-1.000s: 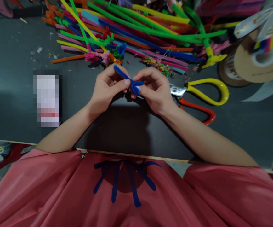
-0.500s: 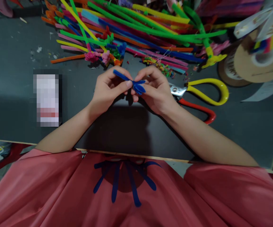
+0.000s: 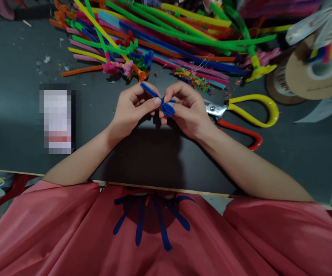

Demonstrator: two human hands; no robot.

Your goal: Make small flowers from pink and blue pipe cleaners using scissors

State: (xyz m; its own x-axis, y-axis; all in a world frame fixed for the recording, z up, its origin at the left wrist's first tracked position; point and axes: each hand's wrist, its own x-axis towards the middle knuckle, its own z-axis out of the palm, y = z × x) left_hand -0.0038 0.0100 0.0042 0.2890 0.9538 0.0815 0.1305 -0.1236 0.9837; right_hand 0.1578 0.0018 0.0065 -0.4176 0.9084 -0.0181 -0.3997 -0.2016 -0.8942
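Observation:
Between my two hands is a blue pipe cleaner [image 3: 168,110], bent into small petal-like loops with one straight end sticking out to the upper left. My left hand [image 3: 135,105] pinches it between thumb and fingers just left of the loops. From the other side my right hand [image 3: 187,109] grips the loops, thumb and index finger closed on them. Both hands are raised over the dark table [image 3: 145,157], and some fingers are hidden behind the thumbs. Scissors [image 3: 219,108] with one yellow and one red handle lie beside my right hand, their blades partly hidden by it.
Many coloured pipe cleaners [image 3: 171,34] lie heaped along the back, with small twisted flowers [image 3: 111,68] and clippings [image 3: 193,80] at the near side. A ribbon spool [image 3: 298,80] is at the right. A blurred-out phone-like object [image 3: 58,119] lies left. The table's front edge [image 3: 166,188] is near my body.
The blue loops have turned slightly downward between my fingers, and the straight end has shifted a little to the right. Both hands keep their grip.

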